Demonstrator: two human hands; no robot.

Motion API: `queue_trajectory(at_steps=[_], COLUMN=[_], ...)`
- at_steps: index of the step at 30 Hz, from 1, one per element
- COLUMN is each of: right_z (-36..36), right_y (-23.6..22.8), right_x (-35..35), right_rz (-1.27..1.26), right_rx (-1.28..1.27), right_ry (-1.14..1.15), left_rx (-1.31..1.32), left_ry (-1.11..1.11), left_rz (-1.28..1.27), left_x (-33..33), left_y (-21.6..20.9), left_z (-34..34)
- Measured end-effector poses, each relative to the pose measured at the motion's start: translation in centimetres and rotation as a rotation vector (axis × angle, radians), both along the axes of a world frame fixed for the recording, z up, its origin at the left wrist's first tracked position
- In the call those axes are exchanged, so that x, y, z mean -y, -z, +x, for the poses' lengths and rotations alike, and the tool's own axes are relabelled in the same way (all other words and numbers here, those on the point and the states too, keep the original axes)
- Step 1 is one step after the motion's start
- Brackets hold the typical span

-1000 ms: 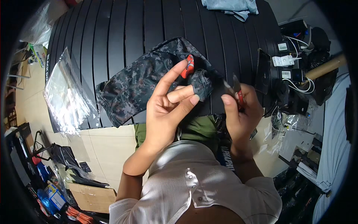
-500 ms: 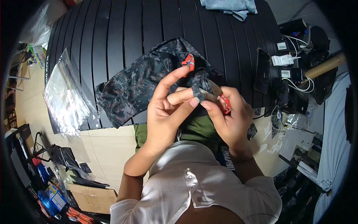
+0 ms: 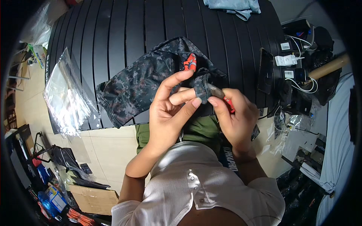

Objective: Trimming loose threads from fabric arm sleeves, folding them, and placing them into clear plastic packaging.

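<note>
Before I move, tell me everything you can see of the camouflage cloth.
The camouflage cloth is patterned in small blocks of dark grey, black and paler grey, and looks thin and slightly shiny. It lies wrinkled and slanted on the black slatted table, its left end reaching the near edge. A red patch shows toward its right end. The left hand pinches a gathered part; the right hand, holding a red-handled tool, is right beside that part. Whether the tool touches it is unclear.

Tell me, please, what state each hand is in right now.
Left hand: closed, thumb and finger pinching the camouflage cloth.
Right hand: closed, holding the red-handled snips.
</note>
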State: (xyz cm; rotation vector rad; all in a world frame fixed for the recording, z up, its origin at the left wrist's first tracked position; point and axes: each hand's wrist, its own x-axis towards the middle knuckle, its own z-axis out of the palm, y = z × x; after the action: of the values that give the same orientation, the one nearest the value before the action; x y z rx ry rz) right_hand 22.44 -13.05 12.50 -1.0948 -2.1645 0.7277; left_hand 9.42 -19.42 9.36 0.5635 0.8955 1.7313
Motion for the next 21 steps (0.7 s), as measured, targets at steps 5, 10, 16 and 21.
queue_trajectory(at_steps=[5, 10, 16, 21], right_z=[1.1, 0.9, 0.2, 0.0], right_y=[0.3, 0.3, 0.7, 0.7], right_x=[-0.6, 0.0, 0.2, 0.2], right_rz=[0.077, 0.13, 0.128, 0.116], right_rx=[-0.078, -0.073, -0.093, -0.024], right_ry=[0.039, -0.038, -0.042, 0.007], left_rx=[0.106, 0.095, -0.069, -0.081], left_ry=[0.01, 0.001, -0.002, -0.044], left_rz=[-0.01, -0.039, 0.02, -0.009], left_x=[-0.3, -0.4, -0.5, -0.6], left_y=[-0.5, -0.5, 0.1, -0.1], left_z=[0.0, 0.2, 0.7, 1.0])
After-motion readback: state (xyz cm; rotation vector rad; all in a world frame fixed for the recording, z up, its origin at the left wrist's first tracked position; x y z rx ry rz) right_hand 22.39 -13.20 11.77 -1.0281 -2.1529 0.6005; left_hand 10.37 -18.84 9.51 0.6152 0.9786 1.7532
